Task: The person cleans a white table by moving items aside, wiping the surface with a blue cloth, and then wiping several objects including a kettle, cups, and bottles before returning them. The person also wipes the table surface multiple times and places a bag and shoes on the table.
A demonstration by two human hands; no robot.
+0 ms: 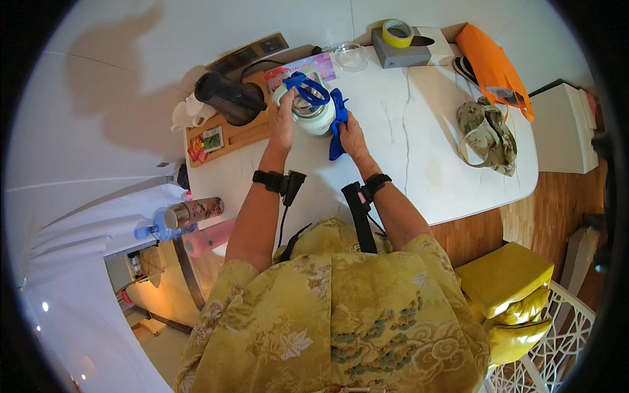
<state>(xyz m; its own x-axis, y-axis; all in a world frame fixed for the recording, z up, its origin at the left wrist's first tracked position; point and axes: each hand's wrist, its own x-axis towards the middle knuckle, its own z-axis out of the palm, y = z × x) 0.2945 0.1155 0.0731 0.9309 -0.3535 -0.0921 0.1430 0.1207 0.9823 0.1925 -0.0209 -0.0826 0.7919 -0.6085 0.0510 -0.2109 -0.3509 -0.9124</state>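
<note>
A pale green jug-like vessel [314, 123] with a metal and clear upper part is tilted over the white marbled table [378, 162]. My left hand [282, 120] grips its left side near the handle. A blue ribbon or cloth strip [314, 93] loops over its top, and more knotted blue cloth [337, 125] lies along its right side. My right hand [355, 136] holds that cloth against the vessel; some of its fingers are hidden behind. Both wrists carry black straps with small devices.
Left stand a black electric kettle [231, 98], white cups [189, 115] and a wooden tray [241, 140] with sachets. Behind are a glass dish [351, 57] and yellow tape [397, 33] on a grey box [400, 54]. Right lie a camouflage cap [491, 135] and an orange bag [496, 69]. Bottles [194, 212] stand left.
</note>
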